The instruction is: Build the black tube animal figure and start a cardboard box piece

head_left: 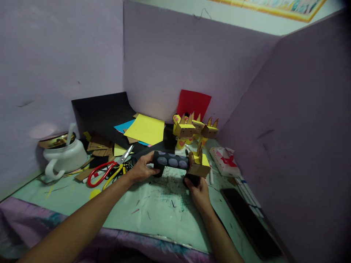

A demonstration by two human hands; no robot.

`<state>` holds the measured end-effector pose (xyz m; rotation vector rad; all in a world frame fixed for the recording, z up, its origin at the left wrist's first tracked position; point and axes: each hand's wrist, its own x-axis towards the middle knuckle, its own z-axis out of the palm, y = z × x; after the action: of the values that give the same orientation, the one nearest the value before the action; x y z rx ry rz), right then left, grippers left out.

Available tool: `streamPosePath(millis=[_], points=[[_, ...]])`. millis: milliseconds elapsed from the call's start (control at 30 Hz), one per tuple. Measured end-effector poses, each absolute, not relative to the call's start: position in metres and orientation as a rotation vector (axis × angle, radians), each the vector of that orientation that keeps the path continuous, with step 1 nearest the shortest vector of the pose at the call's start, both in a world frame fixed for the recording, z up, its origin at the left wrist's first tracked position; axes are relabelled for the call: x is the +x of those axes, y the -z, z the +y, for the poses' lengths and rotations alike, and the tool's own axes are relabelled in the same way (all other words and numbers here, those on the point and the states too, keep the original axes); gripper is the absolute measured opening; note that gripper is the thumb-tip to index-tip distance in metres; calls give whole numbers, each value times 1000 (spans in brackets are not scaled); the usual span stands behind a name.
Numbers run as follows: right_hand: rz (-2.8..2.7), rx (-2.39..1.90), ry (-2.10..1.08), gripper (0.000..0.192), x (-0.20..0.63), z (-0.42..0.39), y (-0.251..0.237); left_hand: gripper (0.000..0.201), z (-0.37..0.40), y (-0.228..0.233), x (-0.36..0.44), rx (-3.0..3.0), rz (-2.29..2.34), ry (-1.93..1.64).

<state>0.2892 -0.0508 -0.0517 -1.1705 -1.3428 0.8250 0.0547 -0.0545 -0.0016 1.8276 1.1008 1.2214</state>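
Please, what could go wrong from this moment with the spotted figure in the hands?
The left hand and right hand both hold the black spotted figure; squeezing too hard might dent its tube-shaped body. The scissors lie close beside the left hand, which could perhaps bump them.

The spotted black figure [172,160] is level, its cardboard head [198,170] at right.

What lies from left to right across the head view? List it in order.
White pot, scissors, left hand, spotted black tube, right hand, white packet, phone.
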Motion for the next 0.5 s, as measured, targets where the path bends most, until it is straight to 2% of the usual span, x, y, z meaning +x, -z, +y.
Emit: streamPosePath(millis=[133, 500], points=[[-1327, -1183, -825, 32, 289, -51, 51, 32, -53, -3, 54, 1874, 1108, -1178], [-1333, -1185, -829, 34, 288, -50, 52, 23, -48, -4, 53, 1921, 1134, -1134]])
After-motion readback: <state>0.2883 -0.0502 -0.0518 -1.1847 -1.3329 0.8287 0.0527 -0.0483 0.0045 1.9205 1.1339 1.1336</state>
